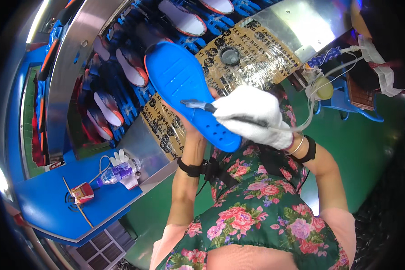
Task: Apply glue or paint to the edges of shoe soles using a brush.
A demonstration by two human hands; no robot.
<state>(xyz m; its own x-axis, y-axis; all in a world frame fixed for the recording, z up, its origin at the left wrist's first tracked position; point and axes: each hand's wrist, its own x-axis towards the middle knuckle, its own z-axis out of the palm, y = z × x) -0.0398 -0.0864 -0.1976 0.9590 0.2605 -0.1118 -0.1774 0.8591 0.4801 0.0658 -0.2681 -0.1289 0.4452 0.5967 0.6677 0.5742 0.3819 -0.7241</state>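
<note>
My left hand supports a blue shoe sole from below. Most of its fingers are hidden behind the sole, with fingertips showing at the far edge. The sole is tilted, its inner face turned up, with grooves at the wide end and small round holes near the other end. My right hand, in a white glove, is closed around a brush with a dark handle. The brush's bristles lie against the middle of the sole. A clear thin tube runs from beside the glove's wrist towards the right.
Patterned brown tape and clear film cover the metal bench. A round dark cup sits there. Behind, white-bottomed shoe uppers stand in blue holders. At left, a blue table carries a plastic bottle and a red box. A blue-framed stool stands right.
</note>
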